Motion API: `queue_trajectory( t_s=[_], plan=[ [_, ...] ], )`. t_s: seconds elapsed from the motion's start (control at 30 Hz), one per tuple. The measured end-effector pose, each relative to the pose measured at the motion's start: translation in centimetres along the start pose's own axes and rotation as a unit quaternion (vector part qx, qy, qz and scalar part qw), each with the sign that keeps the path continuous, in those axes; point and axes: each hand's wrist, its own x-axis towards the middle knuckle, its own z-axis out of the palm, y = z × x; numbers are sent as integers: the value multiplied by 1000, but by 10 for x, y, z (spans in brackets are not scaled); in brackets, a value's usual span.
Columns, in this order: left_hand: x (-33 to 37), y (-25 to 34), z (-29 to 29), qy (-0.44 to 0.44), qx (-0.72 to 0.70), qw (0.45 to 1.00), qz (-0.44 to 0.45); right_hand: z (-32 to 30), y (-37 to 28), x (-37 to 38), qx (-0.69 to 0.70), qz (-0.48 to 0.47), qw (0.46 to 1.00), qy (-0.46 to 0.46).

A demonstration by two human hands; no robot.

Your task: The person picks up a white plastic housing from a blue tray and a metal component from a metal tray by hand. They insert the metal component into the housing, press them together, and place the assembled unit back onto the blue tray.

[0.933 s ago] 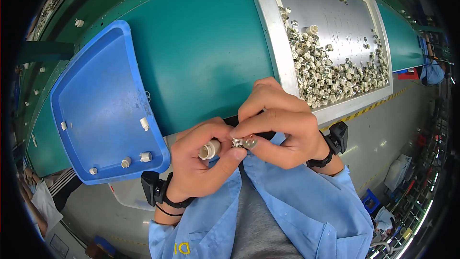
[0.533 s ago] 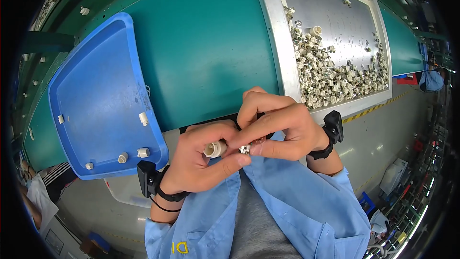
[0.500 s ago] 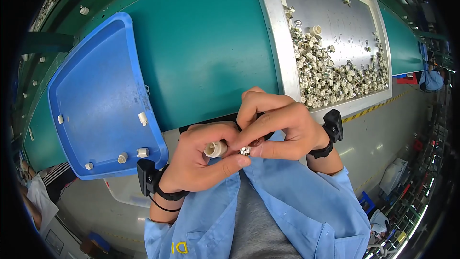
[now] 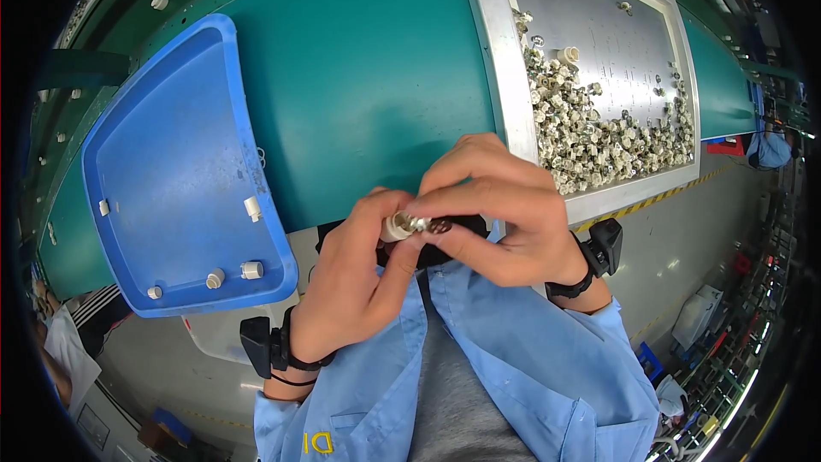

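Low in front of my chest, my left hand [image 4: 349,278] is closed around a white, hollow, cylindrical plastic shell [image 4: 396,227], its open end turned up and to the right. My right hand [image 4: 506,214] pinches a small shiny metal-and-white part [image 4: 419,223] at the mouth of that shell. Whether the part sits inside the shell or only touches its rim I cannot tell. Beside it, between the right fingertips, shows something small and dark brown [image 4: 440,226]. The fingertips of both hands nearly meet and partly cover these pieces.
A blue tray [image 4: 171,162] at left carries several white cylindrical pieces near its edges. At right, a metal-framed tray [image 4: 518,98] contains a heap of small metal-and-white parts [image 4: 590,141] and one larger white piece [image 4: 568,56]. Both rest on a green worktop [image 4: 359,68].
Both hands have risen a little, away from my chest. The metal-and-white part, earlier apart from the shell, is now at its mouth. The shell has turned toward the right hand.
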Motion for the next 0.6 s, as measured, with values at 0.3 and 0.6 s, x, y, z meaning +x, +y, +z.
queue_trajectory(
  t_s=[0.3, 0.6],
  plan=[
    [-5, -14, 7, 72, -11, 995, 63, -5, -2, 0, 17, 58, 998, -16],
    [-4, -10, 2, 41, 30, 996, 76, -4, -3, -2, 27, 74, 997, -24]
  ],
)
